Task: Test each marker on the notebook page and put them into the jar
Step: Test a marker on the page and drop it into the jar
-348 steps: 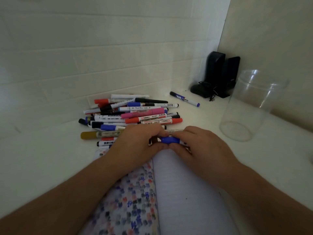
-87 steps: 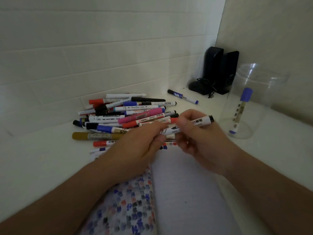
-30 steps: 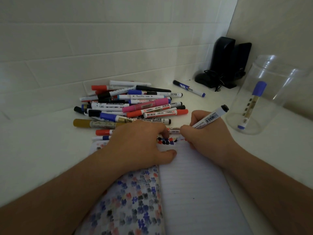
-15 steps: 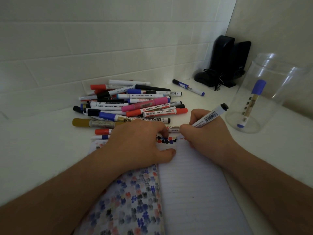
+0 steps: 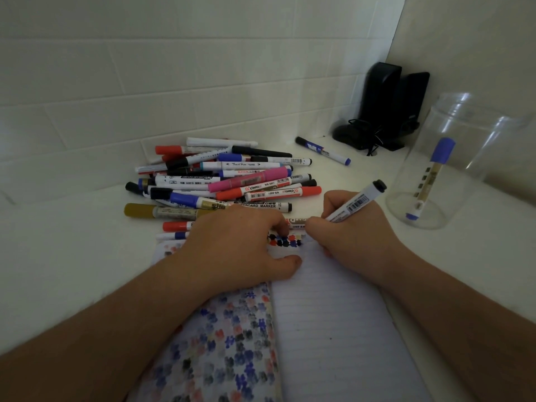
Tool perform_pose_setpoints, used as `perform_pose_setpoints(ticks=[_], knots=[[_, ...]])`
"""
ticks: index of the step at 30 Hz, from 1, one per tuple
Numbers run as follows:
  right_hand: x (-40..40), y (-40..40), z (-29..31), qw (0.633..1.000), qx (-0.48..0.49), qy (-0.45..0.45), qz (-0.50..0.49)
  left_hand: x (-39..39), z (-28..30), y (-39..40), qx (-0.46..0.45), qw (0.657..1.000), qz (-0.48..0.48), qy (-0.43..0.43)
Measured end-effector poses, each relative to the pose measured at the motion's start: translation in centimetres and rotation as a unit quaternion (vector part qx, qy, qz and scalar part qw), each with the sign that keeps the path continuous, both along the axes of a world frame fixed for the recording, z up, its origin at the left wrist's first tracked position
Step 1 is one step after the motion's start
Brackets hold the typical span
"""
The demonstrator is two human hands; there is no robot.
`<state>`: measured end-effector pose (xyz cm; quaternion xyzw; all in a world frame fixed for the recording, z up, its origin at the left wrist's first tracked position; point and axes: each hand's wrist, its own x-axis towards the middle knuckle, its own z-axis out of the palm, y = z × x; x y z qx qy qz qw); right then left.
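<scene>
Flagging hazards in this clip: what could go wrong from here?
The right hand grips a marker beside the jar; a careless drop-in could tip it. The left hand rests beside fresh dots on the notebook and might smear them. Its cap is out of sight, so it could go in uncapped.

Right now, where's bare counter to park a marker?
Bare counter left of the marker pile, out to the frame edge. A bare strip also lies between the right hand and the jar. Crowded: the pile behind the notebook and the corner by the black speakers.
</scene>
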<state>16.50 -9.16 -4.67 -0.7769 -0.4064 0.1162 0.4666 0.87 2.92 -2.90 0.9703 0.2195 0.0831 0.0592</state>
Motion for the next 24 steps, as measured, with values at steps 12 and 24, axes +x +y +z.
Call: perform_pose_setpoints(ticks=[12,24], knots=[[0.1,0.0,0.0,1.0,0.0,0.001,-0.001,-0.1,0.1,-0.2,0.002,1.0,0.005,0.008],[0.3,-1.8,2.3,0.956,0.198,0.205,0.072,-1.0,0.1,-0.2,-0.176,0.971,-0.05,-0.152]])
